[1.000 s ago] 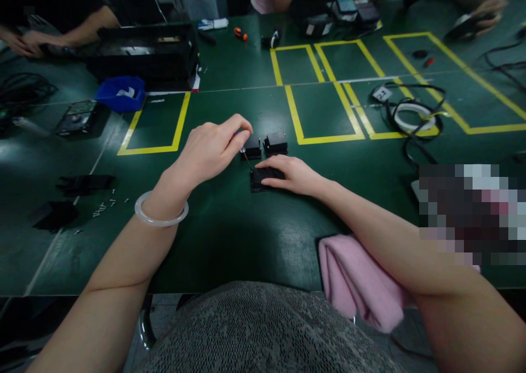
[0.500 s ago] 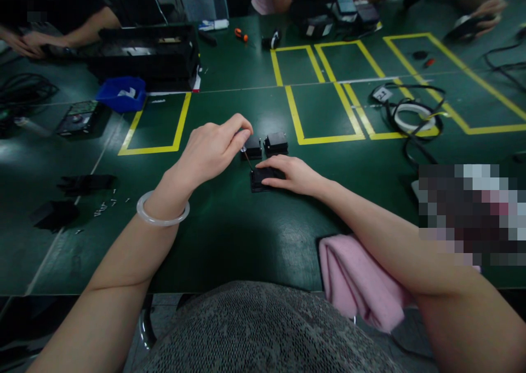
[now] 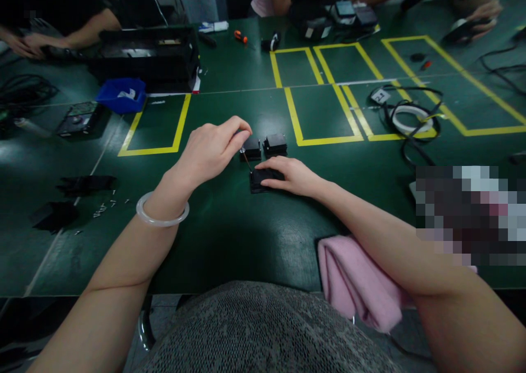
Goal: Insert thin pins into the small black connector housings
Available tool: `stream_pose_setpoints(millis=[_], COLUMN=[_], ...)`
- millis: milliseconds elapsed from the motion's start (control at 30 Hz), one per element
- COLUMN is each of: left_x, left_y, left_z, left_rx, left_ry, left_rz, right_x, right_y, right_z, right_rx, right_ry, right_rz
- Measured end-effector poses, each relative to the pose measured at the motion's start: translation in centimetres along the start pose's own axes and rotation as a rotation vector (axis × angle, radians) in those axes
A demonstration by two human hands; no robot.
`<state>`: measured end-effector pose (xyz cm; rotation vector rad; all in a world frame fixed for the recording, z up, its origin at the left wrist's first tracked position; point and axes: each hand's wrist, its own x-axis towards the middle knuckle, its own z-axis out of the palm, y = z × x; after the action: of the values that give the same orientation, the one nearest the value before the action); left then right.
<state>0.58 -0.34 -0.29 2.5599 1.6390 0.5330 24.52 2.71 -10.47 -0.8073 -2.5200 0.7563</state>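
My left hand (image 3: 217, 145) grips a thin screwdriver (image 3: 247, 160), its fingers closed around the handle, which is mostly hidden. The shaft slants down to the left corner of a small black plastic part (image 3: 258, 181) on the table. My right hand (image 3: 290, 177) holds that part from the right, thumb at the near side and fingers over the top. Just beyond stand two similar black blocks, one on the left (image 3: 251, 148) and one on the right (image 3: 275, 144), with small screws upright at their edges.
Loose screws (image 3: 101, 210) and black parts (image 3: 54, 215) lie at left. Farther back are a blue bin (image 3: 121, 95) and a long black housing (image 3: 143, 61). A coiled cable (image 3: 415, 115) lies at right, a pink cloth (image 3: 357, 280) near the front edge. Co-workers sit opposite.
Almost nothing differs. Both hands keep their places on the screwdriver and the black part; the view has shifted very slightly.
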Motion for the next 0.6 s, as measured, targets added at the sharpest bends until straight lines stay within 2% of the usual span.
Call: stream_pose_setpoints(millis=[267, 600], left_x=[-0.18, -0.24], left_y=[0.05, 0.17], left_z=[0.31, -0.25], left_rx=[0.035, 0.032], left_ry=[0.049, -0.036], left_rz=[-0.004, -0.022], right_x=[0.05, 0.05], right_y=[-0.04, -0.06], right_z=[-0.01, -0.07], right_rx=[-0.001, -0.011], right_ry=[-0.004, -0.006], right_rz=[-0.001, -0.005])
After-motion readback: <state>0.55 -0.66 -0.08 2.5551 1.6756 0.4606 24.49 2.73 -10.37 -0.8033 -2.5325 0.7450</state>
